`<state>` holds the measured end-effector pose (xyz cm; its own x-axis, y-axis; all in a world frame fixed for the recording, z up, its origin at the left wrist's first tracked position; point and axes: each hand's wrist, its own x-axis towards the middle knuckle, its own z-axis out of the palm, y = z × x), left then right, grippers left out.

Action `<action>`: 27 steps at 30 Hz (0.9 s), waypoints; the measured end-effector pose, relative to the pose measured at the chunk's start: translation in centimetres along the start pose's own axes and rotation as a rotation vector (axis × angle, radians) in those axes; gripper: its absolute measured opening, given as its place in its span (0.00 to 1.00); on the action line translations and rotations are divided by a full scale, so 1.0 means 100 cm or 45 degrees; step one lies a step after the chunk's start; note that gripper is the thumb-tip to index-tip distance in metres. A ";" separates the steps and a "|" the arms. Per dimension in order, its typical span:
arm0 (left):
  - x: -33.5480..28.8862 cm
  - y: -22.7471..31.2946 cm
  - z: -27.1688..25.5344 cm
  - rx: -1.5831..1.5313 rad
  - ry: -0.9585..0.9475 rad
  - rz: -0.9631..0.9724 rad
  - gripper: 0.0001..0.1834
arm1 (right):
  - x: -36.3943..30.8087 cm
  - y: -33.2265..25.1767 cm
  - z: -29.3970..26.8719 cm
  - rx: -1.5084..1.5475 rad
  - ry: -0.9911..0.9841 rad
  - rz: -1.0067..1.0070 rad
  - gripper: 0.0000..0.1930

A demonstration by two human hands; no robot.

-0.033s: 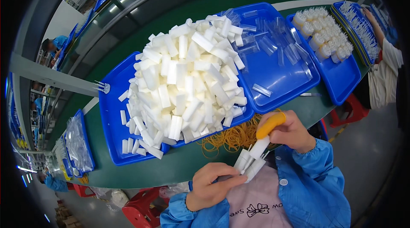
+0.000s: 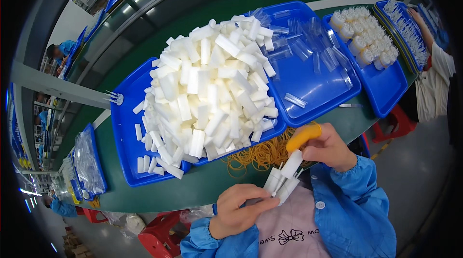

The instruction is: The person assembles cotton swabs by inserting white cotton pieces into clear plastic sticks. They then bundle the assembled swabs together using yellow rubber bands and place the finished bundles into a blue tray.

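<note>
My left hand (image 2: 241,209) pinches the lower end of a small bundle of white foam pieces (image 2: 288,190) with thin white sticks among them, held before my chest. My right hand (image 2: 333,149), a yellow finger cot (image 2: 305,136) on its forefinger, has forefinger and thumb at the top end of another white foam piece (image 2: 292,163). That piece stands partly out of the bundle, between the others. Behind the hands, a big heap of white foam pieces (image 2: 207,89) fills a blue tray (image 2: 126,149). Tan rubber bands (image 2: 260,156) lie at the table's near edge.
A second blue tray (image 2: 318,96) holds clear plastic tubes (image 2: 301,50). Further right, another blue tray (image 2: 391,91) carries bundled white pieces (image 2: 366,41). Bagged parts (image 2: 89,161) sit far left. Red stools (image 2: 161,236) stand below the green table (image 2: 159,200). A co-worker's arm (image 2: 422,28) shows at far right.
My right forefinger has risen slightly off the foam piece's upper end, baring more of it. My left hand keeps its place.
</note>
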<state>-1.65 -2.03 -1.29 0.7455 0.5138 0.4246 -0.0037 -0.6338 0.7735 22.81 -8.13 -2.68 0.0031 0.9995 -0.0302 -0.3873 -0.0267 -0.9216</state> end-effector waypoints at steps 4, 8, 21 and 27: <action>0.001 0.003 -0.004 0.087 -0.076 0.097 0.16 | -0.003 0.000 -0.009 0.022 -0.085 0.059 0.12; 0.002 0.004 -0.004 0.037 -0.184 0.122 0.15 | -0.007 -0.016 0.004 -0.346 -0.246 0.107 0.08; -0.011 -0.006 0.008 0.067 0.145 -0.009 0.14 | -0.017 -0.013 0.021 -0.545 -0.093 -0.065 0.08; -0.003 -0.015 0.012 -0.586 0.100 -0.416 0.30 | -0.020 -0.009 0.030 -0.478 0.100 -0.118 0.09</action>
<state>-1.01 -1.93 -3.17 0.7051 0.6932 0.1492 -0.0844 -0.1269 0.9883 20.40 -10.08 -0.63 0.0986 0.9942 0.0436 -0.0181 0.0456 -0.9988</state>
